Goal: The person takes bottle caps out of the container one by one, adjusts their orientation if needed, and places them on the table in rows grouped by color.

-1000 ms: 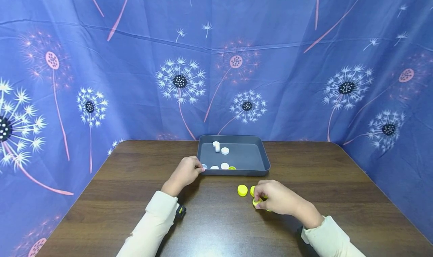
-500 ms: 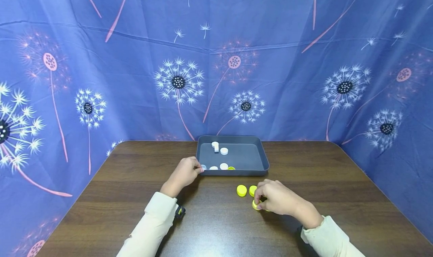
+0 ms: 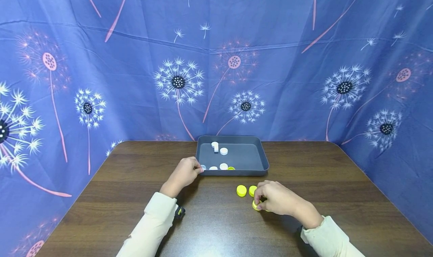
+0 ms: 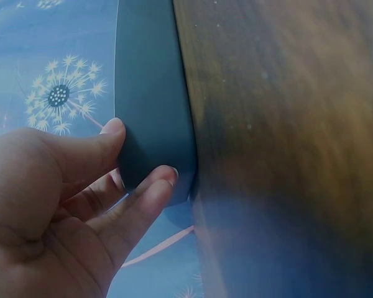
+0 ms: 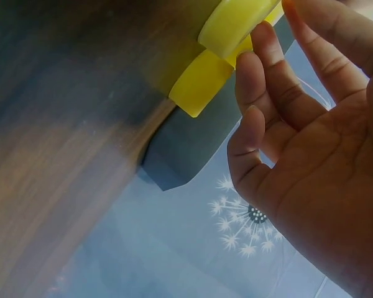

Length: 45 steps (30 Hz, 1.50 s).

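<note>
My left hand grips the near-left corner of a dark grey tray; in the left wrist view, the thumb lies at the rim and the fingertips touch the outer wall. My right hand pinches a yellow bottle cap on the table, between thumb and forefinger. Beside it are two more yellow caps, one further left and one partly behind the fingers. Another bit of yellow shows under the hand, mostly hidden. In the right wrist view, yellow caps appear at the fingertips.
Inside the tray lie several white caps, one standing on edge, and a yellow cap by the near wall. The tray rests at the back of the brown wooden table. Behind hangs a blue dandelion-print cloth.
</note>
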Motion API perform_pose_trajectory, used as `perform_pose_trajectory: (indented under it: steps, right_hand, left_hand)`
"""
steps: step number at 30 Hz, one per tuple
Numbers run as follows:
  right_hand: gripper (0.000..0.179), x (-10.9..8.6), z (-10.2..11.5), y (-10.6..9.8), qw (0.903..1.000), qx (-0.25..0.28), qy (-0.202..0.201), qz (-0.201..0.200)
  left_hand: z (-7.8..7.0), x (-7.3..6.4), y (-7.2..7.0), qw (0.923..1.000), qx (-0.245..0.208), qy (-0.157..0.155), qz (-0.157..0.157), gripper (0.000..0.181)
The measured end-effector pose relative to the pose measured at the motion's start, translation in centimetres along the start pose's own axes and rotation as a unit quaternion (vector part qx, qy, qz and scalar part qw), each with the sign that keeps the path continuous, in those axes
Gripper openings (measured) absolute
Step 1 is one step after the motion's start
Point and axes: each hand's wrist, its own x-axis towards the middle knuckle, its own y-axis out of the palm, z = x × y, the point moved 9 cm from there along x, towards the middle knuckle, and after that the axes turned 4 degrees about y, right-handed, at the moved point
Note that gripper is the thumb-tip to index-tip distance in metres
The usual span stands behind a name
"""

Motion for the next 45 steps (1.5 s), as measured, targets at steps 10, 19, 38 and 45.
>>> perform_pose_trajectory:
  steps: [10,19,38,45]
  right_hand:
    - [0.021,0.3,0.3,0.0,0.9994,0.034,-0.006,0.008]
    - [0.018,0.8,1.3,-1.4,0.9977,0.023,-0.035,-0.053]
    - [0.020,5.6,-1.7,-3.6,0.9875,0.117,0.014,-0.105]
    - [0.020,8.6,-3.1,-1.8,0.9930,0.094,0.031,-0.063]
  left_hand:
    - [0.2,-0.1,-0.2,0.9999,0.011,-0.001,0.004,0.010]
    - [0.1,-0.1,-0.6,1.0000,0.008,0.000,-0.002,0.010]
    - [0.0,-0.3,0.3,1.0000,-0.002,0.007,-0.002,0.011]
    - [0.0,-0.2,0.4,0.9998,0.010,0.019,-0.005,0.010]
